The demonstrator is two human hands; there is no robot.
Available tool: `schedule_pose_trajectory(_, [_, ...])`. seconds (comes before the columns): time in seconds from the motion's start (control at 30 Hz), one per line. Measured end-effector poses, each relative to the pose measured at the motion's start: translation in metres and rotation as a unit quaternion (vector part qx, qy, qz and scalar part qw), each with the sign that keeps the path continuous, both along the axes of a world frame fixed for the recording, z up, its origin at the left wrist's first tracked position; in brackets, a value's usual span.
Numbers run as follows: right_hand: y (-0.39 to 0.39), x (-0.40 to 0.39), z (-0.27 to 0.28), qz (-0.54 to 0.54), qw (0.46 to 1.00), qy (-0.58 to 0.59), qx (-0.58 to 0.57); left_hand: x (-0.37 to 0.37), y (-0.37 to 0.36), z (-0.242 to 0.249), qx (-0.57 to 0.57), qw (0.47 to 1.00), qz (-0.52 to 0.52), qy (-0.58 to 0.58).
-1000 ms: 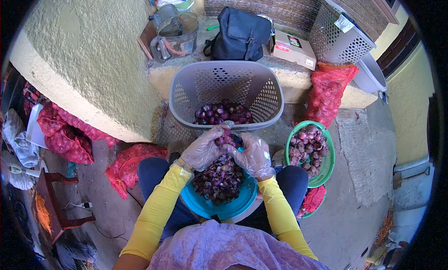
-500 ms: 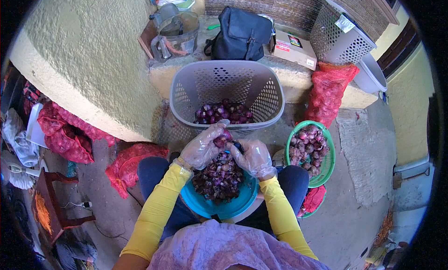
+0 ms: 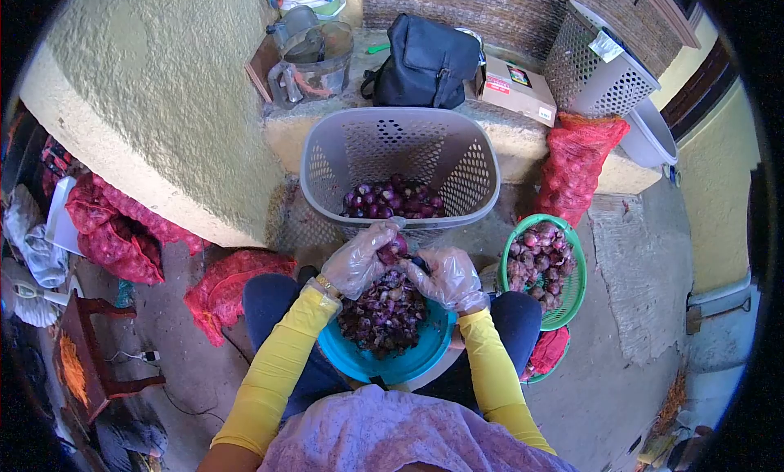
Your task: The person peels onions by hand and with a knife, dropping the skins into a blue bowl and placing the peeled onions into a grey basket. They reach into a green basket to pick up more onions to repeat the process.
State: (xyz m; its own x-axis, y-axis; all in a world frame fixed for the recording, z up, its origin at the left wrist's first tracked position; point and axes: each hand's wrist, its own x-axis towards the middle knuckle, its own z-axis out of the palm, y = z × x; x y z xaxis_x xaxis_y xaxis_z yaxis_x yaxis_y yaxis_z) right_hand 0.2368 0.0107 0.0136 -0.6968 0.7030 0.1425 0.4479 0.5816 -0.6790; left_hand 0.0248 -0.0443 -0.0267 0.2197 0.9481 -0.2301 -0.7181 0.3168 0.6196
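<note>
My left hand, in a clear plastic glove, is closed around a red onion. Close beside it, my right hand, also gloved, has its fingers wrapped round a small dark-handled tool, perhaps a knife; its blade cannot be made out. Both hands are over a blue basin on my lap side, which holds onion skins and pieces. Beyond them stands a grey perforated basket with peeled purple onions at its bottom.
A green basket of unpeeled onions stands right of my knee. Red mesh sacks lie at the left and stand at the right. A black backpack and a cardboard box rest on the ledge behind.
The onion is turned slightly in my left hand, and both hands stay close together. The whole view has shifted a little.
</note>
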Motion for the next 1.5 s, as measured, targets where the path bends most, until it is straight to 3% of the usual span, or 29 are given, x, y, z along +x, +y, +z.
schedule_pose_trajectory(0.23, [0.000,0.000,0.002,0.022,0.999,-0.007,-0.045,0.003,-0.003,0.004,0.011,0.998,0.006,0.062])
schedule_pose_trajectory(0.5, [0.004,0.004,-0.006,0.023,0.997,-0.053,0.048,0.000,-0.004,0.003,0.028,0.997,-0.012,0.077])
schedule_pose_trajectory(0.6, [0.003,0.003,-0.008,0.022,0.999,-0.025,0.035,0.000,-0.003,0.007,0.019,0.996,-0.026,0.089])
schedule_pose_trajectory(0.73, [0.001,0.003,-0.008,0.009,1.000,-0.020,0.008,0.006,-0.004,0.016,0.017,0.995,0.015,0.095])
schedule_pose_trajectory(0.8, [0.002,0.000,-0.011,-0.023,0.998,-0.023,0.058,0.004,-0.004,0.012,0.008,0.995,0.032,0.096])
schedule_pose_trajectory(0.97, [-0.005,-0.006,0.003,-0.083,0.996,-0.012,0.040,0.000,0.004,-0.004,0.015,0.999,0.012,-0.045])
schedule_pose_trajectory(1.1, [-0.005,-0.008,-0.007,-0.104,0.994,0.006,0.020,0.006,0.000,0.007,0.020,0.998,-0.020,-0.061])
schedule_pose_trajectory(1.33, [-0.004,-0.008,-0.018,-0.127,0.992,-0.016,0.020,0.020,-0.002,0.002,0.054,0.996,0.021,-0.063])
schedule_pose_trajectory(1.5, [-0.002,-0.008,-0.024,-0.092,0.988,0.105,-0.059,0.021,-0.002,0.008,0.059,0.996,0.017,-0.067])
